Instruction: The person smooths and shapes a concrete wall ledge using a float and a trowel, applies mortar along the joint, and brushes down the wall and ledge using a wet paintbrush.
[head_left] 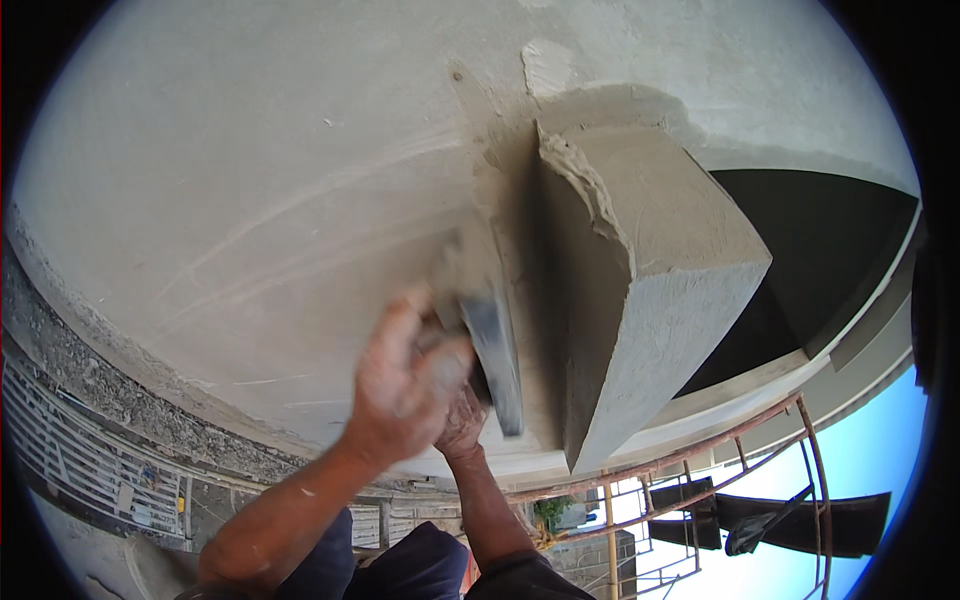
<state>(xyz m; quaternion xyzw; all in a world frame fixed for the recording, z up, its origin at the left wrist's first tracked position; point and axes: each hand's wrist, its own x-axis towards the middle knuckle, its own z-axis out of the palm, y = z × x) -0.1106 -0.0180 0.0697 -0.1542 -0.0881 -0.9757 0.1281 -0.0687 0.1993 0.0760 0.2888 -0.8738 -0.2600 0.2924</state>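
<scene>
Against the grey plastered wall (280, 200), a long flat plastering float (495, 350), smeared by motion, stands beside a projecting box-shaped ledge (690, 290). My left hand (410, 380) is closed on the float from the left, its fingers blurred. Lower down and partly hidden behind it, my right hand (462, 422) also grips the float near its lower end. A shadowed strip of wall separates the float from the ledge's side face. Rough wet mortar (580, 180) sits in a ragged ridge along the ledge's upper left edge.
A dark recessed opening (810, 270) lies right of the ledge. Rusty scaffold tubes (740, 440) curve below it, with dark boards (800, 522) beyond. At lower left are a rough ledge edge (120, 350) and a pale slatted grille (80, 440).
</scene>
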